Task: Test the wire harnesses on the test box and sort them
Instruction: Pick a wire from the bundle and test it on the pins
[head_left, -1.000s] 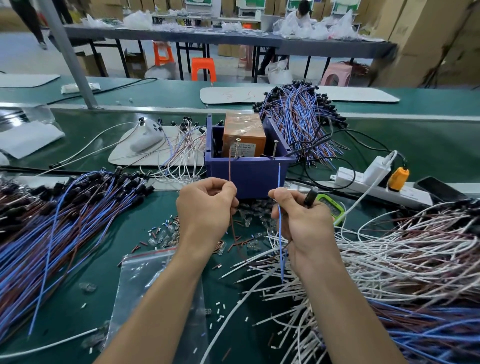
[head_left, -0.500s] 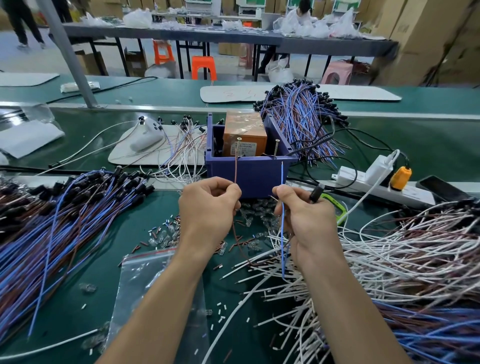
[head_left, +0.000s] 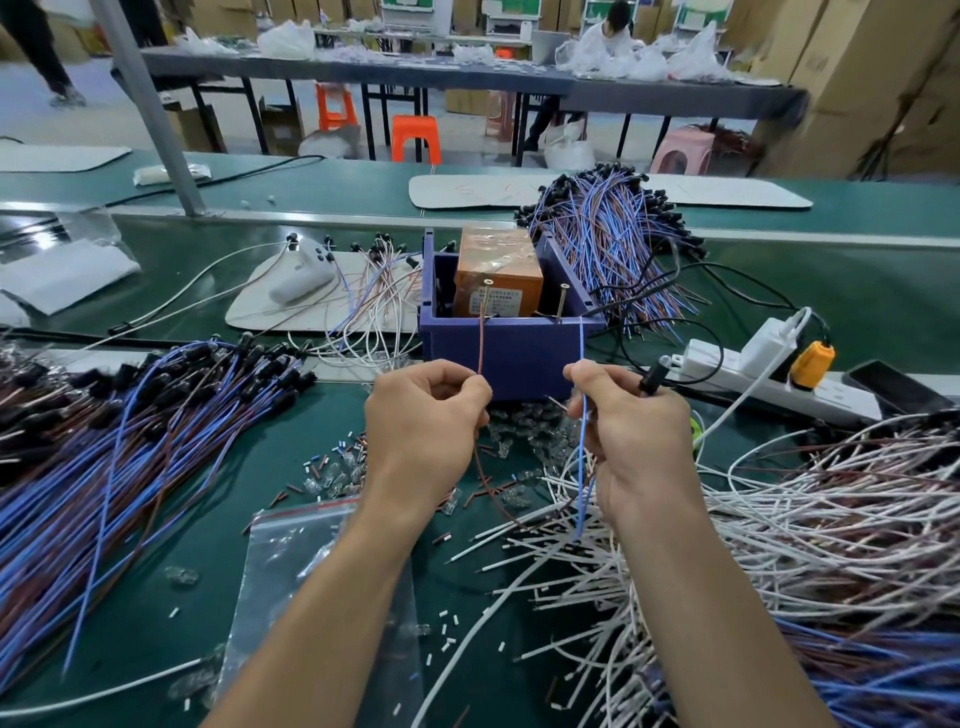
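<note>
A blue bin (head_left: 511, 348) holds the orange test box (head_left: 498, 278), with two upright screws at its front. My left hand (head_left: 426, 421) pinches the brown wire (head_left: 481, 343) of one harness, its tip raised near the left screw. My right hand (head_left: 631, 431) pinches the same harness's blue wire (head_left: 582, 358), tip near the bin's front rim, with the black lamp socket (head_left: 652, 376) sticking out beside the fingers. Whether the tips touch the screws I cannot tell. A pile of blue-brown harnesses (head_left: 119, 431) lies at left, another (head_left: 608, 244) behind the bin.
White and brown wires (head_left: 810, 519) are heaped at right. A power strip (head_left: 769, 384) with plugs lies right of the bin. Small glass bulbs (head_left: 519, 421) and wire scraps litter the green mat, with a clear zip bag (head_left: 311, 587) near me. A person sits at the far table.
Both hands have risen slightly toward the bin, lifting the brown and blue wire tips closer to the two screws.
</note>
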